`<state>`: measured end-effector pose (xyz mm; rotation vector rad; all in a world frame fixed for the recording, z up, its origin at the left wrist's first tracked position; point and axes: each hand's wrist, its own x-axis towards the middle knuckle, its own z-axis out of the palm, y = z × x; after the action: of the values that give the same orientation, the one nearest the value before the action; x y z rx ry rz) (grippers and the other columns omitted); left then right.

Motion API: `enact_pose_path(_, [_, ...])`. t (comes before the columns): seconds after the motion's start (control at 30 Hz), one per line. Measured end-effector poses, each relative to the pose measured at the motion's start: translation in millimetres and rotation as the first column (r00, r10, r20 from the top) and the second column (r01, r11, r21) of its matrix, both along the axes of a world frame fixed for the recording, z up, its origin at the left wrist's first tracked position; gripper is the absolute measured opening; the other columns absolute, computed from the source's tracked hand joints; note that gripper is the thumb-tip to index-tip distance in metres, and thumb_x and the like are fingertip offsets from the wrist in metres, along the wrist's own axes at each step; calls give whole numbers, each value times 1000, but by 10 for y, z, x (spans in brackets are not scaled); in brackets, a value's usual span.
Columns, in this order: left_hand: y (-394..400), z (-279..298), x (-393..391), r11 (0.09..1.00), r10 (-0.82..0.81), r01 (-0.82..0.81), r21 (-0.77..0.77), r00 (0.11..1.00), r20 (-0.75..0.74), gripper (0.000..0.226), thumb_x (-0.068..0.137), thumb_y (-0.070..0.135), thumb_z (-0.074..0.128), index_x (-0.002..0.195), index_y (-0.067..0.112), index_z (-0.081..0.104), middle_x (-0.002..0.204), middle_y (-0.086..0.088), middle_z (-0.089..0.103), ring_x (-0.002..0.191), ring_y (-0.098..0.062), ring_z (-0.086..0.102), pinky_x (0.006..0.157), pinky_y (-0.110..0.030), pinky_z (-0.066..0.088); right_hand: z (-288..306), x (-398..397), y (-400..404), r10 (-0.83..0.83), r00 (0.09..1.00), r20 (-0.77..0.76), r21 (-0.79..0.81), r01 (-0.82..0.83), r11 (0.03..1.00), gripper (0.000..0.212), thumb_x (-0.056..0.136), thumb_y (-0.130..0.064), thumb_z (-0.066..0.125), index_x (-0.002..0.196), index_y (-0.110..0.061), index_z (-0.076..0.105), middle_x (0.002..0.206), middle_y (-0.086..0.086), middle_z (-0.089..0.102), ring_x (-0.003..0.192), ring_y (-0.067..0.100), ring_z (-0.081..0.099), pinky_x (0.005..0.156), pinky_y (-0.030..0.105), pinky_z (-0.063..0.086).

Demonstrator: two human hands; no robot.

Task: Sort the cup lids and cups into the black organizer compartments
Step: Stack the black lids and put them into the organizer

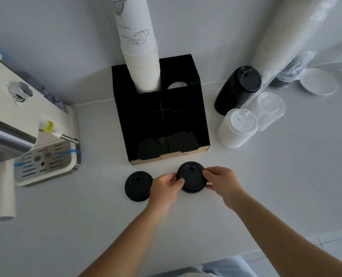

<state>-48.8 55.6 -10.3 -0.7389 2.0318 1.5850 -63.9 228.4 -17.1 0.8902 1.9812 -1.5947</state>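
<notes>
Left hand (167, 186) and right hand (222, 181) pinch a black lid (192, 179) between them; a second lid (138, 185) lies just left, organizer (162, 120) beyond

Organizer (162, 124) black, tan cardboard edge along bottom front. Paper cup stack (141, 56) white, dark line-drawn cloud motif. Two loose lids (191, 177) (138, 186) black. Lid stacks at right: black (236, 90), white (236, 130), clear (266, 110). Saucer (318, 81) white. Coffee machine (26, 126) cream, silver drip tray, blue tape strips, yellow tag. Tabletop (266, 186) white.
</notes>
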Motion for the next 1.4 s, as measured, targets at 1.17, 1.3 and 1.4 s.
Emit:
enact_pose_path(1.17, [-1174, 9, 241, 928, 342, -357, -107, 930, -132, 19, 85, 17, 65, 101, 14, 75, 78, 21, 66, 84, -6, 66, 76, -18, 49, 18, -277, -1291, 322, 946, -46, -52, -324, 945, 11, 86, -7, 71, 95, -12, 72, 95, 7, 75, 88, 26, 70, 87, 39, 60])
enact_pose_path(1.3, [-1238, -24, 208, 937, 307, -324, -129, 942, -136, 19, 85, 16, 66, 102, 11, 73, 81, 13, 67, 89, -15, 66, 83, -24, 50, -45, -263, -1366, 293, 956, -26, -49, -294, 955, 10, 86, -6, 71, 91, -14, 72, 94, 7, 74, 89, 27, 71, 90, 40, 60])
enact_pose_path(1.4, [-1273, -33, 199, 939, 295, -312, -142, 946, -134, 19, 86, 16, 65, 103, 11, 72, 85, 7, 69, 89, -15, 66, 82, -25, 50, -61, -233, -1398, 291, 956, -23, -31, -292, 956, 10, 86, -8, 71, 90, -17, 72, 92, 4, 75, 93, 29, 72, 91, 41, 60])
